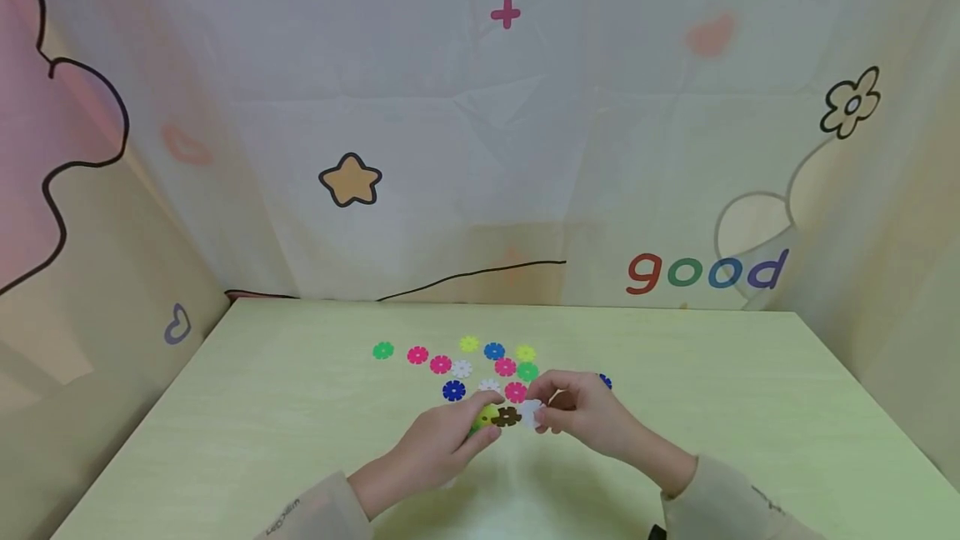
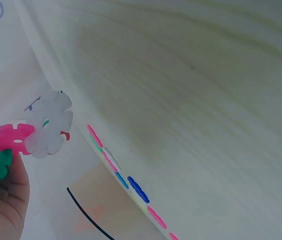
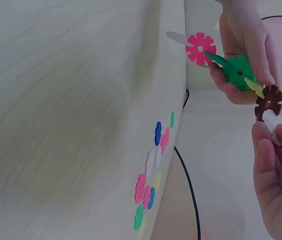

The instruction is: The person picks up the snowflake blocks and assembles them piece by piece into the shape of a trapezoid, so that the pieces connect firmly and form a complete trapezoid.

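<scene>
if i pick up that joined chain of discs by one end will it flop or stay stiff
The chain would probably stay fairly stiff, since its discs look slotted together at their notched edges. It is likely light, as the discs look thin. A joint beside the brown disc might loosen, because the overlaps look small.

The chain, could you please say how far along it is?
Done: white, pink, green, yellow and brown discs look joined. In hand: left grip holds this chain; right grip pinches another white disc at the brown one. Remaining, perhaps: loose discs on the table.
</scene>
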Action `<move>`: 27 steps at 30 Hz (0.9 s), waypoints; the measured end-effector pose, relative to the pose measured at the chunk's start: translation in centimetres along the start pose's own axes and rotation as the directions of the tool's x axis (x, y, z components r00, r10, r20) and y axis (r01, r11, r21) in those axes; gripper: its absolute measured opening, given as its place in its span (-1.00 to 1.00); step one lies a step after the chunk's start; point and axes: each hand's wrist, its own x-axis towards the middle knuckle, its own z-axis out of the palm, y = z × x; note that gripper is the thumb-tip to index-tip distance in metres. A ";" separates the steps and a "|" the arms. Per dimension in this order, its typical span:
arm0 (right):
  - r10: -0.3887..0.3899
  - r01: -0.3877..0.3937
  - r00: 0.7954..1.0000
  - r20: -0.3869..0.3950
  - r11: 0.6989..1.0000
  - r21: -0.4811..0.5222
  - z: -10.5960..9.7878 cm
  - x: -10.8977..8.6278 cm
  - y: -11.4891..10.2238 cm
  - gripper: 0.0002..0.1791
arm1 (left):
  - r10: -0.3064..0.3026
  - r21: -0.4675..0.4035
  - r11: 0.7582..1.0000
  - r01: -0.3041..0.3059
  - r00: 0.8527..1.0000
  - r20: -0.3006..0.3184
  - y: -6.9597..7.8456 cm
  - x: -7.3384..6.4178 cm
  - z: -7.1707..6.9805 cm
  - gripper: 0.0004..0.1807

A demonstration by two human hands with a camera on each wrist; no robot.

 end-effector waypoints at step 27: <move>-0.011 0.012 1.000 -0.005 0.959 0.284 1.6 -1.3 0.3 -0.78 | 0.158 0.048 0.987 -0.155 0.986 -0.061 1.1 -0.7 0.1 -0.75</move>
